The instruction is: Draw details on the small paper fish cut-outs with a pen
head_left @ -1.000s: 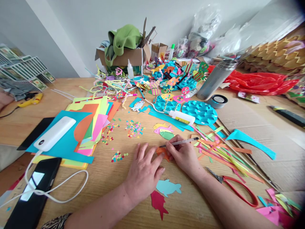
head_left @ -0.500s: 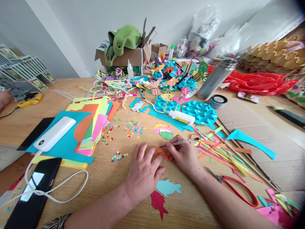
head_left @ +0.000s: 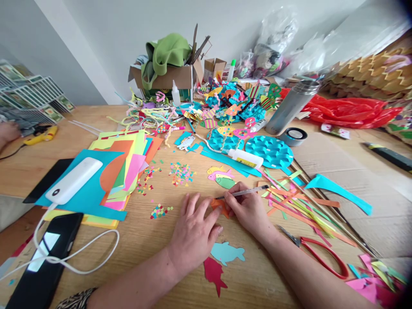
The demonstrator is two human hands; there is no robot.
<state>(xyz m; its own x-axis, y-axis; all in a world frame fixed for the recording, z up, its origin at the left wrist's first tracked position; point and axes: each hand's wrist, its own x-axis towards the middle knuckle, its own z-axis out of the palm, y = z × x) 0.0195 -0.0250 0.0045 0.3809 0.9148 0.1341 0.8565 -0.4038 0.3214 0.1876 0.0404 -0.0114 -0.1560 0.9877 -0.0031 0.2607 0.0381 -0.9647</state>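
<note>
My right hand (head_left: 246, 206) grips a slim pen (head_left: 246, 191), its tip against an orange paper cutout (head_left: 222, 206) on the wooden table. Fingers spread, my left hand (head_left: 196, 227) lies flat and presses the cutout's left side; part of the cutout is hidden under both hands. Below the left hand are a light blue paper fish (head_left: 228, 253) and a red paper fish (head_left: 215, 274). Yellow, pink and green paper fish (head_left: 222, 177) lie just beyond my hands. Red-handled scissors (head_left: 317, 253) rest to the right of my right forearm.
Stacked coloured paper (head_left: 80, 180) carries a white power bank (head_left: 75, 180), cabled near a black phone (head_left: 48, 262). Confetti piles (head_left: 182, 173) lie mid-table. Right of them are a glue bottle (head_left: 246, 159), paper strips (head_left: 302, 201) and a steel flask (head_left: 292, 107). Another person's hand (head_left: 8, 131) shows far left.
My hands, the pen and the orange cutout look almost unmoved. At the far left, the other person's hand has shifted slightly.
</note>
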